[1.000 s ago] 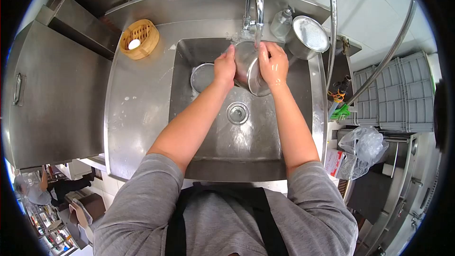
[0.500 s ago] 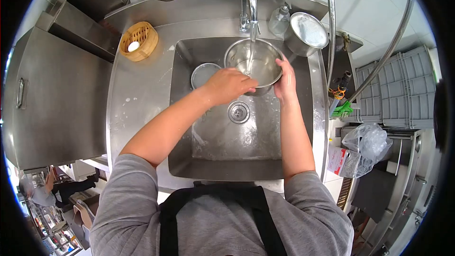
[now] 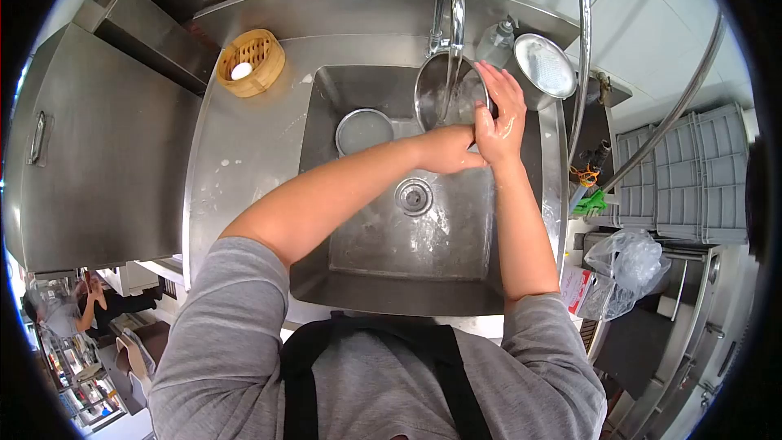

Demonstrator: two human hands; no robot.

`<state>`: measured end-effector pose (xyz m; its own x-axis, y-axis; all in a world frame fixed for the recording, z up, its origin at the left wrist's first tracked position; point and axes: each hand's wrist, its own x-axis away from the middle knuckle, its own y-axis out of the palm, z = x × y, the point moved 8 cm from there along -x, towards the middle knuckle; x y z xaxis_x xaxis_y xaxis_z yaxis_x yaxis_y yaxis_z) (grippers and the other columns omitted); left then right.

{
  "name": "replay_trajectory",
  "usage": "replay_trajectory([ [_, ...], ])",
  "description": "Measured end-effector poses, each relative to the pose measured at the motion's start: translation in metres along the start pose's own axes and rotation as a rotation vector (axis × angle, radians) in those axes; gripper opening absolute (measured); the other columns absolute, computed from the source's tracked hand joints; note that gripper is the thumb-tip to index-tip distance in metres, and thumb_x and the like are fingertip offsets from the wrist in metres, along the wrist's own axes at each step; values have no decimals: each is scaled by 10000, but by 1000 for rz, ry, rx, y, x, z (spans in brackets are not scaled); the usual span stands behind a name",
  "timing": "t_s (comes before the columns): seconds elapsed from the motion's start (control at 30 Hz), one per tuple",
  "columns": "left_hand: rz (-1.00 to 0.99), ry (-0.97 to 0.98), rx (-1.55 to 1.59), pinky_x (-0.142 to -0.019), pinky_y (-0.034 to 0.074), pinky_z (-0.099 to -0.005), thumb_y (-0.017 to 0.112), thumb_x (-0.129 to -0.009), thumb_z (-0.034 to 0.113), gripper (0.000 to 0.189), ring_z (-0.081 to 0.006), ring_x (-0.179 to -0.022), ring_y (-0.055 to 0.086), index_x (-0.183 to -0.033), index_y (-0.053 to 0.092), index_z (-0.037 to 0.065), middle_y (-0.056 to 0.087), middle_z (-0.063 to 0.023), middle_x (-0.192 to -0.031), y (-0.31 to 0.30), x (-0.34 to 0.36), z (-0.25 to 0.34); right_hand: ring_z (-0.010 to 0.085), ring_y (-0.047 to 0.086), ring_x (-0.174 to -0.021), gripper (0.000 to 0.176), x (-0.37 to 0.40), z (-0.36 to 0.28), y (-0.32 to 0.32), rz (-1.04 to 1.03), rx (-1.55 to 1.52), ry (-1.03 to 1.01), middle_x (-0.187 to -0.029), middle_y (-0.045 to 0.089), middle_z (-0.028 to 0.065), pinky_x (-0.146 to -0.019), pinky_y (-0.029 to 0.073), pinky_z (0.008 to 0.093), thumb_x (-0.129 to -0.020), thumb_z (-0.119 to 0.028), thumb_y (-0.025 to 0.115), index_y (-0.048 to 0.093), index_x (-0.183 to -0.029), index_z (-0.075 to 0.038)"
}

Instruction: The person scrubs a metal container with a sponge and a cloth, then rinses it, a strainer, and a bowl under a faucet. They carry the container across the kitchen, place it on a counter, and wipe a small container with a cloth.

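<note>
At the back of the sink basin (image 3: 383, 232), just under the faucet (image 3: 448, 0), a steel bowl (image 3: 444, 98) is held tilted, its mouth turned toward the camera, and a thin stream of water is seen falling into it. The bowl is gripped from two sides. The right hand (image 3: 498, 118) is laid against its rim at 3 o'clock, the fingers nearly straight and slightly fanned, wet and shiny. The left hand (image 3: 446, 149) is pressed to the rim at 6 o'clock with the fingers curled in close, and their tips are hidden behind the knuckles. The two hands are touching at the right wrist. A round steel dish (image 3: 364, 130) is seen on the basin floor at 9 o'clock from the bowl, and the drain (image 3: 414, 195) lies at 6 o'clock, below the left hand. On the counter at 10 o'clock a bamboo steamer (image 3: 251, 63) is set, with a white egg-shaped thing (image 3: 241, 71) inside it. A clear pump bottle (image 3: 494, 41) and a steel pot (image 3: 544, 67) are placed at 1 to 2 o'clock, behind the right hand. Grey crates (image 3: 684, 171) are stacked well apart at 3 o'clock. Near them, at 4 o'clock, a red-and-white carton (image 3: 574, 287) is tucked beside a clear plastic bag (image 3: 623, 265). Print is borne by the carton, but it is too small to be read.
</note>
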<state>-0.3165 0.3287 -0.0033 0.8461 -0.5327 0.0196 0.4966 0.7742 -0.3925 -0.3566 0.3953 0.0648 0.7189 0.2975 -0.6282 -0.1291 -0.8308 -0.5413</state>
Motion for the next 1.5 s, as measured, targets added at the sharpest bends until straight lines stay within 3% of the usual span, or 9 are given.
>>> replay_trajectory([
  [0.27,-263,129,-1668,-1153,89,-449,568,-849,381,543,-248,-1332,356,-1298,518,79,485,-115,-1363,-43,-5,-70,345,497,-1184,548,3,-1,3,5,-88,-70,-1238,587,109,-1070,316,445,-673,-52,542,583,-1217,-99],
  [0.37,-433,-152,-907,-912,455,-420,646,-748,387,557,-332,-1081,574,-1140,600,-7,612,-219,-1134,8,0,-53,334,497,-1188,564,1,-4,10,-28,-101,-60,-1237,589,110,-1071,313,438,-667,-39,517,576,-1226,-83],
  [0.5,-366,-150,-482,-969,424,-421,646,-752,427,568,-328,-1074,584,-1167,590,43,613,-187,-1157,-5,0,-33,306,471,-1224,527,7,-8,19,-90,-63,-130,-1259,564,143,-1064,308,384,-715,-47,473,565,-1234,-36],
  [0.6,-390,160,-1075,-1112,170,-520,680,-705,425,561,-276,-1229,483,-1166,614,111,572,-114,-1259,-20,2,-62,312,481,-1205,537,7,-10,17,-46,-105,-99,-1261,559,150,-1051,320,391,-716,-50,453,550,-1243,-17],
  [0.7,-336,-151,-684,-1018,356,-464,646,-754,564,649,-338,-1144,539,-1189,602,84,619,-163,-1166,-9,4,-41,314,489,-1189,563,11,10,24,-40,-206,15,-1270,552,154,-1043,322,385,-706,-36,427,541,-1257,-10],
  [1.03,830,231,-874,-803,495,-432,696,-727,426,463,-321,-989,598,-988,564,67,622,-112,-993,-104,-8,42,242,517,-1154,469,28,60,62,-219,-841,530,-1268,529,159,-979,391,347,-901,-109,378,435,-1336,57],
  [1.17,213,335,-1050,-774,507,-421,683,-724,325,413,-314,-980,610,-1073,539,159,617,-62,-971,-75,-10,27,218,506,-1157,465,48,78,69,-241,-777,764,-1268,534,142,-991,368,333,-903,-103,400,433,-1341,49],
  [1.3,196,-168,-750,-721,514,-459,662,-779,325,396,-304,-858,653,-1132,571,170,655,-119,-1002,-122,30,-30,211,504,-1155,471,25,7,66,-450,-805,363,-1267,541,143,-1012,345,327,-844,-34,401,487,-1298,61],
  [1.5,242,-552,1213,-795,559,-485,574,-829,169,399,-320,-911,660,-1198,556,19,661,-158,-1022,14,90,-164,248,484,-1197,476,20,33,79,-416,-792,323,-1296,527,163,-1047,308,352,-801,-15,405,530,-1254,61],
])
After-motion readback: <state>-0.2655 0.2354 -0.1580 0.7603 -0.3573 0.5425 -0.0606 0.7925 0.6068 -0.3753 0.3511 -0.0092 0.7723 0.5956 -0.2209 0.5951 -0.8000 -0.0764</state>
